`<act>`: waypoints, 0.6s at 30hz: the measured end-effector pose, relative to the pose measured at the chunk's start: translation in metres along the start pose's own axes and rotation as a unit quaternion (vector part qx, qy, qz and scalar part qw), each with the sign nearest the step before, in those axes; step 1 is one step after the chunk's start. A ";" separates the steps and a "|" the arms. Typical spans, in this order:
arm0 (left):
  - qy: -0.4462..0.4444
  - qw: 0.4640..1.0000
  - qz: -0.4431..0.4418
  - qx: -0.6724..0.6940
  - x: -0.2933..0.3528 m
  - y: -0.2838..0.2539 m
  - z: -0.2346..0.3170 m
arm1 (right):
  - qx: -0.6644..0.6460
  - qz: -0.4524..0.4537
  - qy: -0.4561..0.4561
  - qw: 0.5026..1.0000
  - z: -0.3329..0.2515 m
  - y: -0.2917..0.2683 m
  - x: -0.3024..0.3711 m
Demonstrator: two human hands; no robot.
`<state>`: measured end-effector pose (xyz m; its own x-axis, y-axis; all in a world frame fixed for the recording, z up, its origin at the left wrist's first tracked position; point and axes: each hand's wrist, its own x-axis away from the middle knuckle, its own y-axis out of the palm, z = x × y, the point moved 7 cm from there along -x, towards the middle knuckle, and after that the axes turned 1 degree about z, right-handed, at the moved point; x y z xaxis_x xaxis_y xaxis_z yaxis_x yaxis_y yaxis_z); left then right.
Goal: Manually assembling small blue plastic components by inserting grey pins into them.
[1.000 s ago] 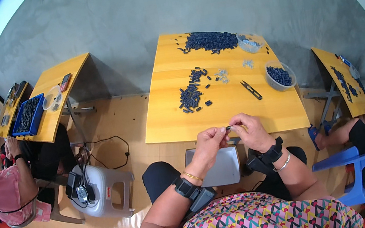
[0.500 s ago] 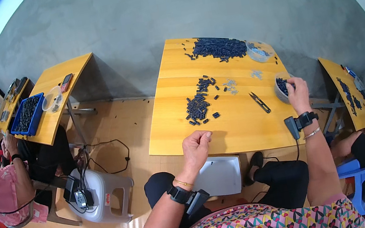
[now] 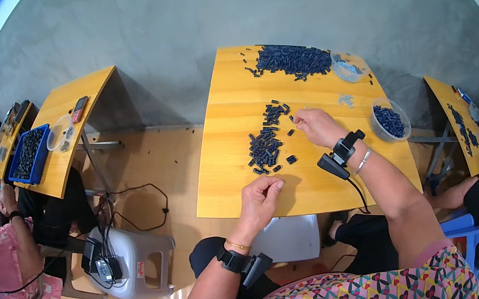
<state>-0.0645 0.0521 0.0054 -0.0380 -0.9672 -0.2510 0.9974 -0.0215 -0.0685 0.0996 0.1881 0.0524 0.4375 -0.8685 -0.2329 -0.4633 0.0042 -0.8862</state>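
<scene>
My left hand is closed at the table's near edge, its thumb against the curled fingers. Anything inside it is hidden. Just beyond lies a loose pile of small dark blue plastic pieces, trailing away toward the back. My right hand is over the middle of the table, right of that pile, fingertips pinched together. What they hold, if anything, is too small to make out. A tiny scatter of silvery bits lies beyond this hand. At the right edge stands a clear round tub filled with dark blue pieces.
A large dark blue heap covers the far side of the yellow table, beside a clear bowl of small light blue parts. A white tray sits below the near edge. Co-workers sit at side tables; a grey stool and cables are at left.
My right hand has left the tub of dark blue pieces and moved left to the table's middle, now covering where snips lay. My left hand stays closed in nearly the same place.
</scene>
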 end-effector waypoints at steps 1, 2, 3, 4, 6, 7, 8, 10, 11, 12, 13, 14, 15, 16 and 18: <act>-0.005 1.000 0.000 0.002 0.000 -0.001 0.000 | -0.001 -0.004 0.002 1.000 -0.001 0.004 -0.002; 0.002 1.000 -0.004 -0.004 -0.001 0.000 0.001 | 0.013 -0.015 -0.010 1.000 -0.005 0.007 -0.003; 0.008 1.000 -0.008 -0.010 -0.001 0.000 0.003 | 0.027 -0.026 -0.023 0.999 -0.009 0.010 -0.004; 0.003 1.000 -0.008 -0.009 -0.002 0.001 0.003 | 0.026 -0.031 -0.021 0.999 -0.010 0.011 -0.005; -0.008 1.000 -0.002 0.017 -0.002 0.001 0.003 | 0.048 -0.068 -0.034 0.996 -0.015 0.017 -0.005; -0.011 1.000 -0.002 0.018 -0.003 0.002 0.003 | 0.047 -0.071 -0.032 0.996 -0.015 0.019 -0.004; 0.006 1.000 -0.001 0.008 -0.004 0.002 0.006 | 0.044 -0.085 -0.024 0.995 -0.014 0.021 -0.003; 0.021 1.000 0.000 -0.001 -0.005 0.003 0.007 | 0.040 -0.100 -0.015 0.994 -0.016 0.024 0.001; 0.023 1.000 0.002 0.003 -0.004 0.002 0.006 | 0.039 -0.102 -0.021 0.994 -0.021 0.024 0.006; 0.025 1.000 0.004 0.008 -0.004 0.002 0.005 | 0.037 -0.103 -0.028 0.994 -0.024 0.024 0.009; 0.027 1.000 0.002 0.009 -0.004 0.002 0.006 | 0.039 -0.102 -0.026 0.994 -0.020 0.023 0.011; 0.022 1.000 -0.005 -0.004 -0.004 0.002 0.005 | 0.022 -0.050 -0.035 0.998 -0.014 0.014 0.013; 0.017 1.000 -0.011 -0.018 -0.004 0.002 0.006 | 0.006 0.002 -0.044 0.999 -0.007 0.004 0.016; 0.019 1.000 -0.011 -0.018 -0.004 0.003 0.006 | 0.008 0.004 -0.045 0.999 0.002 -0.002 0.017; 0.029 0.999 0.006 -0.018 -0.003 0.002 0.011 | -0.080 0.064 0.065 0.993 0.040 -0.026 0.017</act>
<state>-0.0618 0.0525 0.0164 -0.0307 -0.9511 -0.3072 0.9951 -0.0001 -0.0992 0.1496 0.1928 0.0557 0.2679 -0.9229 -0.2766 -0.6292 0.0498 -0.7757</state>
